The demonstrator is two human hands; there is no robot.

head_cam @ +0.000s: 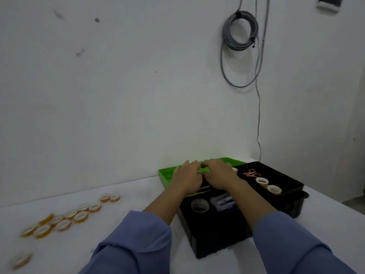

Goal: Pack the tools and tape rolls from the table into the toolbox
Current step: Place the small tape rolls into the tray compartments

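Observation:
A black toolbox (217,244) stands open on the white table, its green lid (166,176) lying back against the wall. My left hand (187,177) and my right hand (219,176) sit side by side at the lid's near edge, fingers curled over it. Inside the box lie a large tape roll (199,205), a grey packet (223,201) and a yellow tool (199,190) half hidden under my left hand. The box's right part holds orange scissors (251,173) and two tape rolls (262,181). Several amber tape rolls (81,216) lie loose on the table at the left.
One more tape roll (21,260) lies alone near the table's front left edge. A coiled grey cable (240,30) hangs on the wall above the box, with a strand running down behind it. The table's right edge (335,204) drops off just past the toolbox.

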